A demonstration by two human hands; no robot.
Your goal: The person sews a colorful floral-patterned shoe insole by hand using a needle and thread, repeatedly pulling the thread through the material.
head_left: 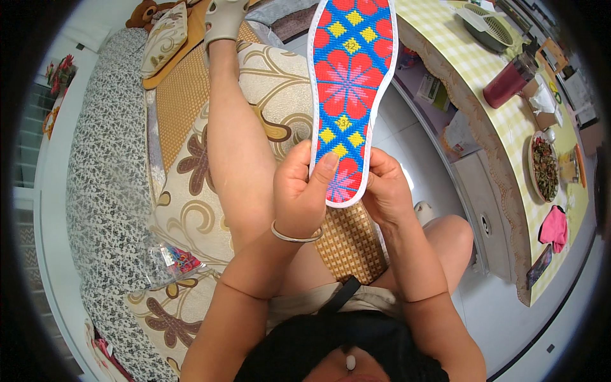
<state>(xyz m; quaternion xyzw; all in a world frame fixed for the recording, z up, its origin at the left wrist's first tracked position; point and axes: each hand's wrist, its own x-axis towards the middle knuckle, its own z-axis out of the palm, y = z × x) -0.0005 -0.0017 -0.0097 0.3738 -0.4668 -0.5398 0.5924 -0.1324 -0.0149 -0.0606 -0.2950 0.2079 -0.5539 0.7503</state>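
An embroidered insole [350, 89] is held up in front of me, its toe end pointing away and its heel toward me. Red and pink flowers, blue ground and yellow diamonds cover it, and a white edging runs all round. My left hand [302, 184] grips the heel part from the left, thumb lying on the patterned face. On the other side, my right hand [389, 188] has its fingers closed at the insole's right edge near the heel. Whether those fingers also pinch a needle or thread is too small to see. A bangle [296, 238] circles my left wrist.
I sit on a sofa with a patterned cover [191, 216]; a clear bag of colourful thread [175, 262] lies on it. At right, a table with a checked cloth [449, 41] bears a maroon tumbler [509, 79], a plate of food [543, 167], pink cloth [555, 229] and phone [540, 266].
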